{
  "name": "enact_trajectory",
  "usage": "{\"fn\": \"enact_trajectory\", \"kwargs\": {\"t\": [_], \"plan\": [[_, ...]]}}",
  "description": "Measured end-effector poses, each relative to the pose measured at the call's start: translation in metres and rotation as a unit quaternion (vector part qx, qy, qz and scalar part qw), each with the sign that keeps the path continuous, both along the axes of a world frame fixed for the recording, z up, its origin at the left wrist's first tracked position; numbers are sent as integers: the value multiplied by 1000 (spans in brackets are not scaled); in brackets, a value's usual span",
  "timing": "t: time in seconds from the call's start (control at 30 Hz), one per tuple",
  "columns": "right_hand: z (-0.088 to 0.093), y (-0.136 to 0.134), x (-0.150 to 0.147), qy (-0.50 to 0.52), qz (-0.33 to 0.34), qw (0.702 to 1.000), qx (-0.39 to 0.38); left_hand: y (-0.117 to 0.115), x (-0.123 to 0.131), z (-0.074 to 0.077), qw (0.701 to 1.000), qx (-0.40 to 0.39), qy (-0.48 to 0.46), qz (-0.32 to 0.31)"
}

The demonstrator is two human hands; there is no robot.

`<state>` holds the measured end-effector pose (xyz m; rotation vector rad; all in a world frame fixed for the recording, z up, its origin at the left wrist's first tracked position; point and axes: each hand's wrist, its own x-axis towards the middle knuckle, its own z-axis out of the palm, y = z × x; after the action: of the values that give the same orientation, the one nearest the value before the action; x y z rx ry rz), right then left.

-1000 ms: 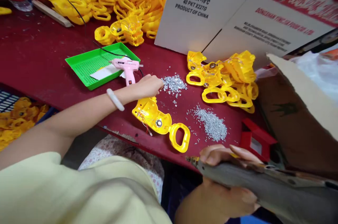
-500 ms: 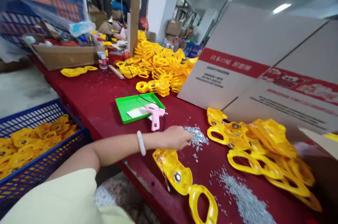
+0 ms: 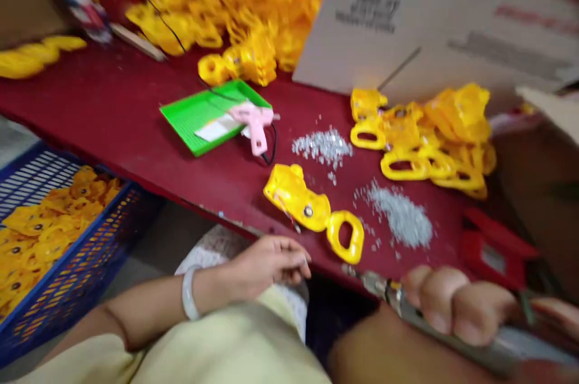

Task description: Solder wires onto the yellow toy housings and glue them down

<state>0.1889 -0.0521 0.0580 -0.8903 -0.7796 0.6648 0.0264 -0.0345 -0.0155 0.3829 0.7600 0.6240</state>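
Right hand wrapped round a power screwdriver; left hand curled by the tabletop, near the yellow plastic casing, can't tell whether that grip's holding anything!

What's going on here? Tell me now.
A person's right hand grips a long tool. The left hand is half-curled by the edge of the red table; blur hides whether it holds anything. A yellow plastic part lies on the table, near two piles of small silvery pieces.

Soft moderate light, motion blur throughout, carton lettering smeared, deep shadow under red table
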Motion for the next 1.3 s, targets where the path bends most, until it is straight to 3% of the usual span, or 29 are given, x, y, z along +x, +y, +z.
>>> {"fn": "enact_trajectory", "kwargs": {"t": [0.03, 0.1, 0.17, 0.27, 0.43, 0.8, 1.03, 1.13, 1.2, 1.23, 1.3], "plan": [[2, -2, -2, -29, -22, 999, 36, 1, 0, -2, 1000, -16, -7, 4], [3, -4, -2, -78, 39, 993, 82, 4, 1, -5, 999, -37, -20, 4], [2, -4, -1, -104, 106, 985, 88, 6, 3, -8, 998, -53, -29, 3], [1, -4, -4, -103, 134, 982, 85, 6, 3, -10, 998, -58, -30, 4], [-2, 2, -13, -125, 143, 978, 87, 6, 2, -9, 998, -49, -36, 2], [-8, 5, -20, -134, 81, 986, 59, 5, 3, -10, 998, -43, -41, 2], [-7, 4, -14, -140, 95, 984, 57, 3, 8, -15, 999, 33, -31, 25], [-4, 6, -14, -140, 81, 984, 70, 1, 0, -6, 997, 71, 16, -25], [-1, 10, -12, -124, 50, 988, 74, 2, -10, 7, 978, 155, 86, -111], [0, 14, -11, -118, 38, 989, 80, 6, -15, 15, 952, 233, 132, -150], [-1, 24, -8, -117, 22, 989, 86, 19, -24, 31, 851, 441, 228, -171]]}}
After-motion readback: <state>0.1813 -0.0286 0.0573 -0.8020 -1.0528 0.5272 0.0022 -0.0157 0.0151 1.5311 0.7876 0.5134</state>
